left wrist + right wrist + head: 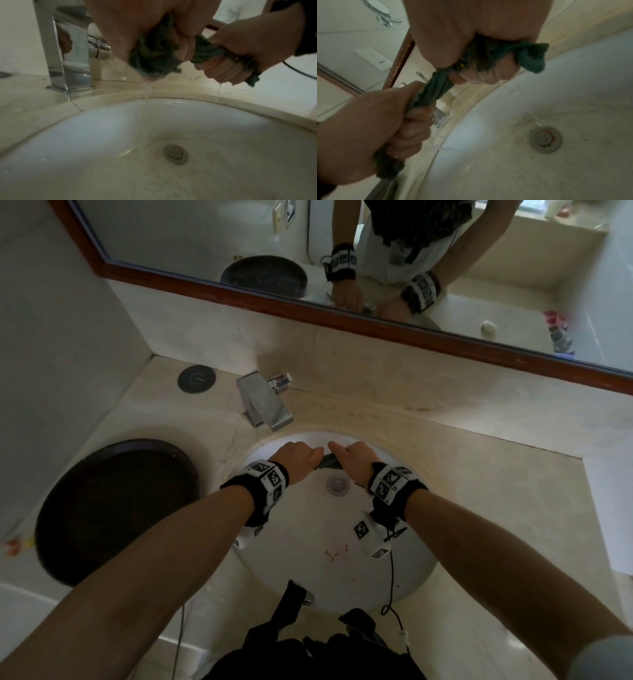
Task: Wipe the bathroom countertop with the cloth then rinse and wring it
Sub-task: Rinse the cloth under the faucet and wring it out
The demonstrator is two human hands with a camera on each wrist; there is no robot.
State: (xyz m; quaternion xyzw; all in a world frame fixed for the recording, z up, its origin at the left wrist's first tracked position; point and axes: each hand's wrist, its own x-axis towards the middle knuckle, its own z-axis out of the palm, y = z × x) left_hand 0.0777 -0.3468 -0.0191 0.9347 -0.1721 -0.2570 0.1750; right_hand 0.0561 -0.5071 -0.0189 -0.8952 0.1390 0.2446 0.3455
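Note:
A dark green cloth (328,463) is twisted into a rope between both fists over the far side of the white sink (305,549). My left hand (301,458) grips one end and my right hand (354,462) grips the other, knuckles up. In the left wrist view the cloth (154,56) bulges under my left hand (130,31), and water streams from it into the basin. The right hand (243,48) shows there too. In the right wrist view the twisted cloth (436,85) runs from my right hand (471,33) to my left hand (373,128).
A chrome faucet (265,400) stands behind the sink on the beige marble countertop (445,433). A dark round tray (116,508) sits to the left, a black disc (196,379) behind it. The drain (338,484) lies below the hands. A wood-framed mirror (308,306) runs along the back.

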